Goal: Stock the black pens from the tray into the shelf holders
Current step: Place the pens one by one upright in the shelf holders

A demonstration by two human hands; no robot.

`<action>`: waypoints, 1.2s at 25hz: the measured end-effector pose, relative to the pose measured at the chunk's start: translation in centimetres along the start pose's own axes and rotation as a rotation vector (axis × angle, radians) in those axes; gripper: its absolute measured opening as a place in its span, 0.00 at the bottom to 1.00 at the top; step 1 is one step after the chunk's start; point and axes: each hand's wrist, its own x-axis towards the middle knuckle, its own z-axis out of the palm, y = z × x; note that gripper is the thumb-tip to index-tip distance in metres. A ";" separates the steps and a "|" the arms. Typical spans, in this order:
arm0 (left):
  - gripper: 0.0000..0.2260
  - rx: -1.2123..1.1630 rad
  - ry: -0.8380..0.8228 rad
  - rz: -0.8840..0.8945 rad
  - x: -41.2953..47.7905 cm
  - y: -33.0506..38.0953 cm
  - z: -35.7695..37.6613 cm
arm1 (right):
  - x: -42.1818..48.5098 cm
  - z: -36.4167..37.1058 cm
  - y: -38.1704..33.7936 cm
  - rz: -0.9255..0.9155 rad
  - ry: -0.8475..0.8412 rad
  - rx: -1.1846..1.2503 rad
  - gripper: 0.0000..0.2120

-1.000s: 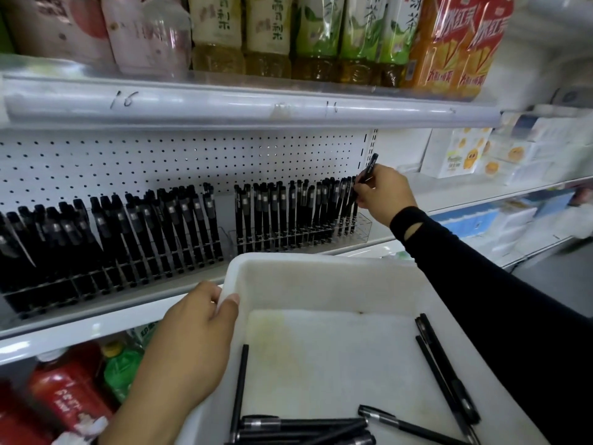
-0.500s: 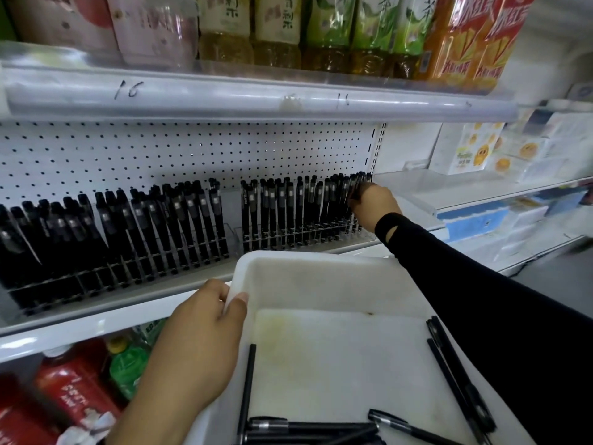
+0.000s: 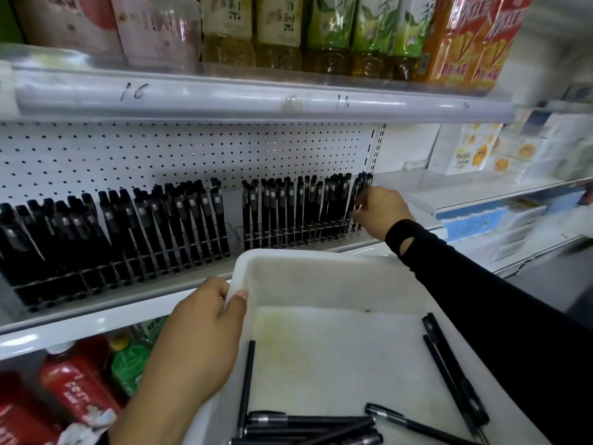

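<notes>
Here, slim black pens point(image 3: 288, 213) upright in clear holders point(image 3: 301, 234), right hand point(image 3: 382, 210) seemingly pinching one, left hand point(image 3: 199, 335) gripping white tray point(image 3: 321, 261).

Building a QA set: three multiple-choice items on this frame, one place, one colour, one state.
1. What colour is the tray? A blue; B black; C white.
2. Where is the right hand? A on the top-shelf bottles; B at the right end of the right pen holder; C below the shelf.
3. What is the left hand doing? A gripping the tray's rim; B holding a bottle; C hanging free.
Key: 1 C, its walls and floor are white; 2 B, its fingers pinch a black pen there; 3 A, its thumb curls over the rim.
</notes>
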 end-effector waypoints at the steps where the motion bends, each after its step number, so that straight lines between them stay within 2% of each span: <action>1: 0.11 -0.003 0.002 0.001 0.1 0.0 0.0 | -1.7 -1.2 -0.5 -0.058 0.037 0.026 0.06; 2: 0.11 -0.001 0.004 0.002 0.1 -0.1 0.1 | -3.8 -2.5 -1.0 -0.128 0.053 0.061 0.03; 4: 0.11 0.017 0.007 0.017 0.2 -0.1 0.2 | -8.3 -4.7 -2.3 -0.302 -0.036 0.082 0.07; 8: 0.10 0.025 0.006 0.037 0.0 0.2 0.3 | -15.7 -4.0 -4.2 -0.580 -0.571 -0.045 0.13; 12: 0.10 0.013 0.023 0.032 -0.5 0.4 0.0 | -19.0 -0.8 -5.7 -0.704 -0.862 -0.106 0.18; 16: 0.10 0.007 0.032 0.020 -0.5 0.2 -0.3 | -19.5 -0.4 -6.7 -0.739 -0.955 -0.070 0.15; 19: 0.10 0.014 0.031 0.018 -0.4 0.2 -0.2 | -19.3 -0.3 -6.7 -0.718 -0.927 -0.028 0.13; 25: 0.10 0.009 0.025 0.037 -0.5 0.4 -0.2 | -16.4 -0.3 -3.8 -0.552 -0.525 -0.120 0.11; 30: 0.11 -0.009 0.021 0.032 -0.6 0.1 -0.3 | -13.7 -0.7 -1.7 -0.321 -0.438 0.082 0.09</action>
